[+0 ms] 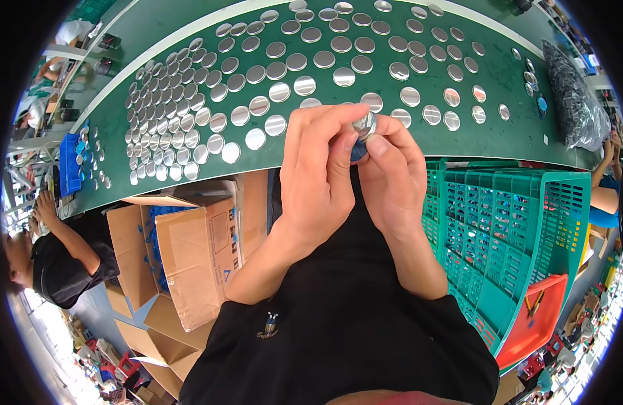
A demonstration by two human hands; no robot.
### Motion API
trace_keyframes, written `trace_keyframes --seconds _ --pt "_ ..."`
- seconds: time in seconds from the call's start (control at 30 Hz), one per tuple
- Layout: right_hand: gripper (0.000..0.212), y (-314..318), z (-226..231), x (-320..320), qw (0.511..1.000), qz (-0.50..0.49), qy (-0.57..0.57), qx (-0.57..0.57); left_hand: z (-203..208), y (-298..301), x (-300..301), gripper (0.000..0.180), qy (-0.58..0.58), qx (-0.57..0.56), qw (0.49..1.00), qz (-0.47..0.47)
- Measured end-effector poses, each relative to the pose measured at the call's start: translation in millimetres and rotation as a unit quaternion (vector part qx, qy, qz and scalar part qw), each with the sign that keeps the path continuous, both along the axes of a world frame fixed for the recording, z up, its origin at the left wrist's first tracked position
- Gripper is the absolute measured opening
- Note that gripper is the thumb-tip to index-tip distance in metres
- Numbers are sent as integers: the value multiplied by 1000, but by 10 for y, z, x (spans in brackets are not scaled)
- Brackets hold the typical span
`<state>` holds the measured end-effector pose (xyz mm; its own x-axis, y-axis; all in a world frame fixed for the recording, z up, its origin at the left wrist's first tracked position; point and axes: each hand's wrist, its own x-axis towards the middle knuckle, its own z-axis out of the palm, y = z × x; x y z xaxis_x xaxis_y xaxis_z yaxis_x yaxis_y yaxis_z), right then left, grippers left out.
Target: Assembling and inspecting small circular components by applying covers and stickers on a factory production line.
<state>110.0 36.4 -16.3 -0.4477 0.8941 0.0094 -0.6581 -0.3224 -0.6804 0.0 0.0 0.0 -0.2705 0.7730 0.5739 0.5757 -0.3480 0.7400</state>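
Observation:
Both of my hands meet over the near edge of the green table. Between their fingertips is a small round silver metal piece with a dark blue part beneath it; its exact kind is partly hidden by the fingers. My left hand is closed, thumb and fingers pinching the piece from the left. My right hand grips it from the right, thumb bent against it. Just beyond the fingers lie flat silver discs, among them one disc right behind the held piece.
Many silver discs cover the green table, packed densely at left. A black plastic bag sits at right. Below the edge stand a cardboard box with blue pieces and green crates. Another person works at left.

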Motion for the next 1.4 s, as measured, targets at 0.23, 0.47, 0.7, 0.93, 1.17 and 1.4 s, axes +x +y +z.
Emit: trace_keyframes --seconds 0.23,0.47,0.7,0.93,1.17,1.4 --pt "12 44 -34 30 999 23 6 46 -61 19 -63 24 -81 -4 996 -23" --pt "13 54 -52 38 995 75 46 44 33 67 -212 22 -66 3 997 44" --pt "26 194 -95 138 992 120 39 -4 46 7 -494 22 -21 -1 990 142" --pt "24 1084 202 877 937 -18 -323 131 374 -1429 -1945 32 296 -98 827 469" --pt "24 2411 10 1727 856 -31 -513 53 -886 -4012 -4180 24 308 -363 713 514" --pt "31 2624 -168 2040 628 -128 -760 110 -1650 -3972 -4097 23 205 -606 657 399"
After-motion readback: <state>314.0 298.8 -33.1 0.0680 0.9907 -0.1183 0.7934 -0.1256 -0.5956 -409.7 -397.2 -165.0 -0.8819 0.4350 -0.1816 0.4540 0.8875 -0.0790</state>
